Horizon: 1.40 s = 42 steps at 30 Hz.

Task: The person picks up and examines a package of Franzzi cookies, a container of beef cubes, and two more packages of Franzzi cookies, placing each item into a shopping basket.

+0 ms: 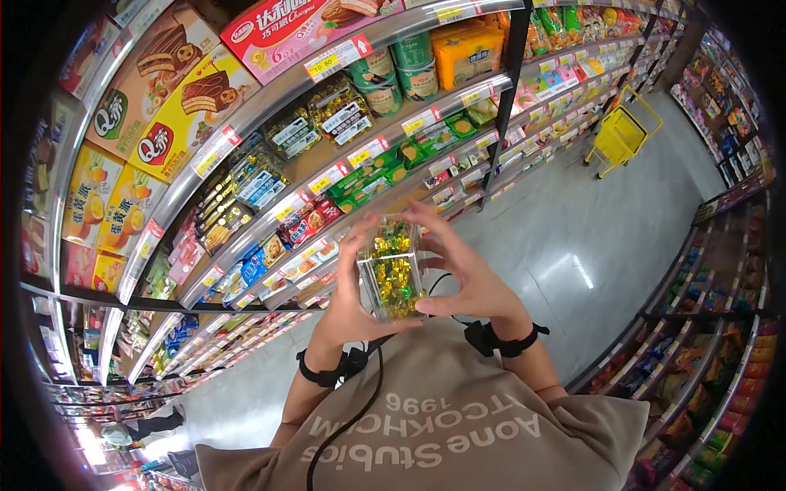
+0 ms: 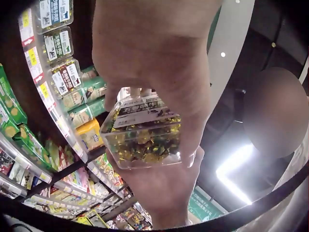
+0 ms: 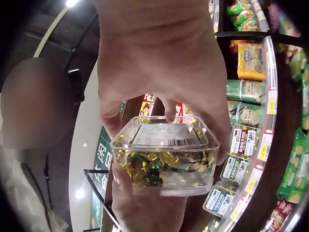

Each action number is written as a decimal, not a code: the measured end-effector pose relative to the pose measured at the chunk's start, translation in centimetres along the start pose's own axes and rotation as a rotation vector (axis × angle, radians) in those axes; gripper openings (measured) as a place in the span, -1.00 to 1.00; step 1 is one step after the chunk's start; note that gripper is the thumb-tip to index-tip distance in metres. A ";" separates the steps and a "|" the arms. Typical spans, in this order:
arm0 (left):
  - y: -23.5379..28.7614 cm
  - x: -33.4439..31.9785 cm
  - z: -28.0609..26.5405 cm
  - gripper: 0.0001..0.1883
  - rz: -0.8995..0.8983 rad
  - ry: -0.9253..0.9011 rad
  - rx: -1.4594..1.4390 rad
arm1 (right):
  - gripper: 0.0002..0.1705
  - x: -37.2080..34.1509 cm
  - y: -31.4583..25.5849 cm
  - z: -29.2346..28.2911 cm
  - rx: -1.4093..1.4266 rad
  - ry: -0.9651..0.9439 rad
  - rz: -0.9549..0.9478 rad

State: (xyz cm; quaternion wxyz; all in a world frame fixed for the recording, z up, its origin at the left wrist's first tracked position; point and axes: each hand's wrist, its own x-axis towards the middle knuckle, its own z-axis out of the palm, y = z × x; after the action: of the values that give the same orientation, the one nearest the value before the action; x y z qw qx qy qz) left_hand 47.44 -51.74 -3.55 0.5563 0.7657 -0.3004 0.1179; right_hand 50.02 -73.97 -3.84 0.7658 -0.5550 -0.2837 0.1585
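Both hands hold a clear plastic box of candies [image 1: 391, 270] in gold and green foil in front of the chest. My left hand [image 1: 350, 282] grips one side of it, thumb along the near end and fingers round the far edge. On the opposite side my right hand [image 1: 463, 274] curls its fingers and thumb round the box. A white printed label with a barcode [image 3: 176, 142] shows on the box in the right wrist view. In the left wrist view, the candies [image 2: 145, 142] show through the clear wall.
Similar clear boxes [image 1: 342, 110] stand on the shelf ahead, beside green canisters [image 1: 416, 65] and a yellow-orange pack [image 1: 468, 53]. Large snack cartons [image 1: 164, 123] fill the upper left shelf. A yellow shopping cart [image 1: 618, 135] stands in the aisle at right. More shelves [image 1: 696, 368] line the right side.
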 end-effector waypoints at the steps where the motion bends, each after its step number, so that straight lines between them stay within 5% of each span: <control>1: -0.1 -0.2 0.1 0.42 0.010 0.003 -0.014 | 0.16 -0.2 0.0 0.1 -0.013 0.000 -0.014; 21: 0.4 1.7 4.7 0.19 0.130 -0.276 0.054 | 0.06 -6.1 0.7 -0.5 0.035 0.342 -0.093; 26: 0.1 2.4 5.8 0.35 0.219 -0.301 0.079 | -0.02 -7.1 0.2 -0.8 -0.105 0.424 -0.210; 38: 1.6 -3.4 0.9 0.59 -0.207 0.023 -0.567 | -0.49 -2.6 -0.1 2.5 -0.266 0.261 -0.130; 42: 2.2 -4.4 -0.1 0.59 -0.223 0.117 -0.692 | -0.59 -1.6 -0.4 3.4 -0.309 0.238 -0.143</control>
State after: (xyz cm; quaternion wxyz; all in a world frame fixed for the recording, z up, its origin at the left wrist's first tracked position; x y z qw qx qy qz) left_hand 42.66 -50.61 -4.03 0.8082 0.5521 -0.2048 -0.0085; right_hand 46.64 -72.41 -3.08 0.7090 -0.6590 -0.2511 -0.0083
